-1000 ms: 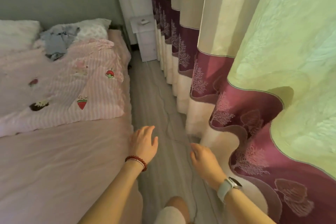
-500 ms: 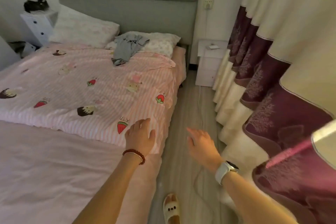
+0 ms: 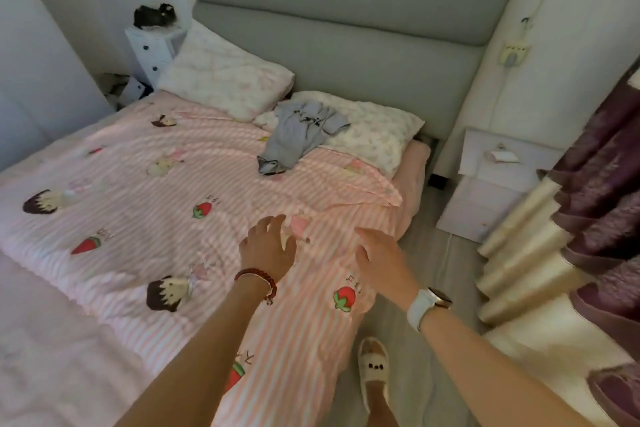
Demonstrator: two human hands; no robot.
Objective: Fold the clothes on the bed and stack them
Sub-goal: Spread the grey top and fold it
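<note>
A crumpled grey garment (image 3: 300,135) lies at the head of the bed, partly on the right pillow (image 3: 375,133) and partly on the pink striped quilt (image 3: 145,191). My left hand (image 3: 268,248), with a red bead bracelet at the wrist, reaches out over the quilt with relaxed fingers and holds nothing. My right hand (image 3: 379,262), a white watch on its wrist, is stretched forward above the quilt's right edge, fingers straight and empty. Both hands are well short of the garment.
A grey headboard (image 3: 346,10) backs the bed, with a second pillow (image 3: 221,80) at the left. White nightstands stand at the left (image 3: 152,48) and right (image 3: 491,191). Purple and cream curtains (image 3: 581,218) hang along the right. My slippered foot (image 3: 372,367) is on the floor strip.
The view has swung left from the curtains and floor toward the bed. Both hands have moved forward and now hover over the quilt, closer to the grey garment.
</note>
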